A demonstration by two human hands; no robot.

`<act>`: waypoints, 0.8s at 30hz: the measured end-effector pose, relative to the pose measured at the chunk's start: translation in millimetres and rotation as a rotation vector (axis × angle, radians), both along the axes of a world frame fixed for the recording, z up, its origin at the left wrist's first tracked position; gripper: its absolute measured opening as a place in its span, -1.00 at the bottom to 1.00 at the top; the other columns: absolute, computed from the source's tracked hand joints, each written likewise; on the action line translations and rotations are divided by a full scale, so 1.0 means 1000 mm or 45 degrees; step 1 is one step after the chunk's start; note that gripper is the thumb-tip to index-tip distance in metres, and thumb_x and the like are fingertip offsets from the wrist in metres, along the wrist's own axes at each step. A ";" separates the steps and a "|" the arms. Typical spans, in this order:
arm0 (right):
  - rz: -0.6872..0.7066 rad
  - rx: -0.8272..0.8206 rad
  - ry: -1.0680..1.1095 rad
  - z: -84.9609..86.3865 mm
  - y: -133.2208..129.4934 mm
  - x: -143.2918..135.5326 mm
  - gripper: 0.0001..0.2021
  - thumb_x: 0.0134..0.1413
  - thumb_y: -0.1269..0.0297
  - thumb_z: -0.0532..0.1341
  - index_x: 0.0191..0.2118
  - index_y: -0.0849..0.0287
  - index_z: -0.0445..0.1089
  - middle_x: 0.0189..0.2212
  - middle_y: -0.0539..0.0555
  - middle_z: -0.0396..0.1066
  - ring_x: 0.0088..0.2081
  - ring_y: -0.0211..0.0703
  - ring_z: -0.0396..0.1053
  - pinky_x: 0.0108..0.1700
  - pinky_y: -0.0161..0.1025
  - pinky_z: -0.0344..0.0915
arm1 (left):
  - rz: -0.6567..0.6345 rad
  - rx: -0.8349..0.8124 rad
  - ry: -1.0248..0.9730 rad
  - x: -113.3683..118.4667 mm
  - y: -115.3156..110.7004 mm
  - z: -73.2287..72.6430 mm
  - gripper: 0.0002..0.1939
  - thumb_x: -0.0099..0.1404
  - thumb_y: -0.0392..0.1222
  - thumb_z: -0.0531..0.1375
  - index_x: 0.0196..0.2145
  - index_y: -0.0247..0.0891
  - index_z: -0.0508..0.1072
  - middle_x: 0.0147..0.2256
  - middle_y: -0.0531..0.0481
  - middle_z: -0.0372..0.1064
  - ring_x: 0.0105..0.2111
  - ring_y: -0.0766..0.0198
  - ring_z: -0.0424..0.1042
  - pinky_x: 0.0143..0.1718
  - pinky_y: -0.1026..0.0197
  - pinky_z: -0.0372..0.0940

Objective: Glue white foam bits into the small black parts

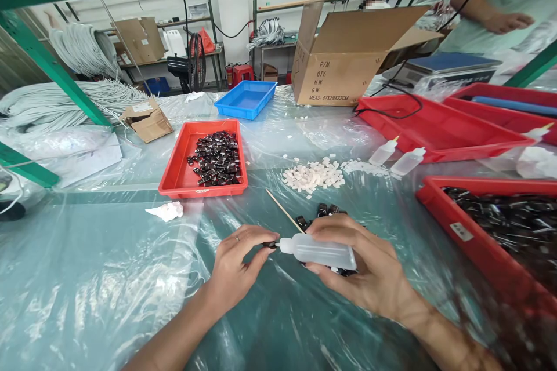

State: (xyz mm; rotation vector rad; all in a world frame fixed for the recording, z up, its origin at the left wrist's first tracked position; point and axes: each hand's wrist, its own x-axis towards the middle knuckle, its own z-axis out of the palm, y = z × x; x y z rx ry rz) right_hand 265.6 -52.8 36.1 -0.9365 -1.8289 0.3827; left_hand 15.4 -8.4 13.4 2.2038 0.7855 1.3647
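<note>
My left hand [238,261] pinches a small black part [270,244] between thumb and fingertips. In my right hand [363,261] lies a translucent squeeze bottle [324,251], tilted on its side, its nozzle at the black part. Whether the nozzle touches the part is too small to tell. A thin wooden stick [284,209] and several black parts [322,210] lie just beyond the bottle, partly hidden by it and my right hand. Farther back is a pile of small white pieces [313,176].
A red tray [167,177] of black parts stands at centre left, a blue tray [246,114] behind it. Another red tray [439,200] of black parts is at right. Two bottles [408,161] lie near red trays [461,148]. A cardboard box [335,69] and a person [507,17] are behind.
</note>
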 end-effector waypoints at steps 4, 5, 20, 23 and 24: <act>0.018 -0.154 0.305 0.004 0.005 0.000 -0.64 0.16 0.32 0.51 0.03 -0.13 0.52 -0.11 0.05 0.63 -0.11 -0.05 0.64 -0.17 -0.24 0.59 | 0.002 -0.003 -0.013 0.000 -0.001 0.000 -0.75 0.50 -0.36 0.31 0.03 -0.05 0.61 -0.15 -0.03 0.78 -0.16 0.12 0.75 -0.09 0.08 0.69; 0.027 -0.226 0.424 0.004 0.008 0.000 -0.69 0.17 0.28 0.51 -0.01 -0.10 0.52 -0.11 0.05 0.64 -0.12 -0.09 0.64 -0.19 -0.28 0.59 | 0.004 -0.011 -0.013 0.000 -0.001 0.000 -0.75 0.50 -0.36 0.31 0.02 -0.05 0.61 -0.15 -0.02 0.78 -0.16 0.13 0.75 -0.10 0.09 0.69; 0.031 -0.625 0.139 -0.044 0.025 -0.032 -0.77 0.25 0.25 0.38 -0.01 -0.07 0.44 -0.11 0.01 0.69 -0.07 0.06 0.73 0.03 0.04 0.71 | 0.010 -0.073 -0.047 -0.001 -0.003 0.003 -0.75 0.50 -0.31 0.30 0.03 0.02 0.57 -0.14 0.04 0.78 -0.19 0.15 0.76 -0.13 0.10 0.69; 0.048 -0.597 0.065 -0.046 0.020 -0.037 -0.68 0.20 0.32 0.38 0.04 -0.15 0.44 -0.10 -0.03 0.69 -0.09 0.08 0.73 -0.03 0.07 0.73 | 0.012 -0.045 -0.049 -0.001 -0.002 0.002 -0.77 0.50 -0.30 0.30 0.01 0.03 0.55 -0.14 0.05 0.78 -0.20 0.15 0.76 -0.14 0.10 0.69; 0.047 -0.591 0.038 -0.044 0.021 -0.034 -0.62 0.17 0.31 0.41 0.08 -0.16 0.45 -0.06 -0.01 0.69 -0.05 0.11 0.73 -0.01 0.09 0.72 | 0.019 -0.034 -0.042 -0.001 -0.002 0.001 -0.78 0.50 -0.30 0.30 0.00 0.02 0.55 -0.14 0.04 0.78 -0.20 0.15 0.76 -0.13 0.10 0.68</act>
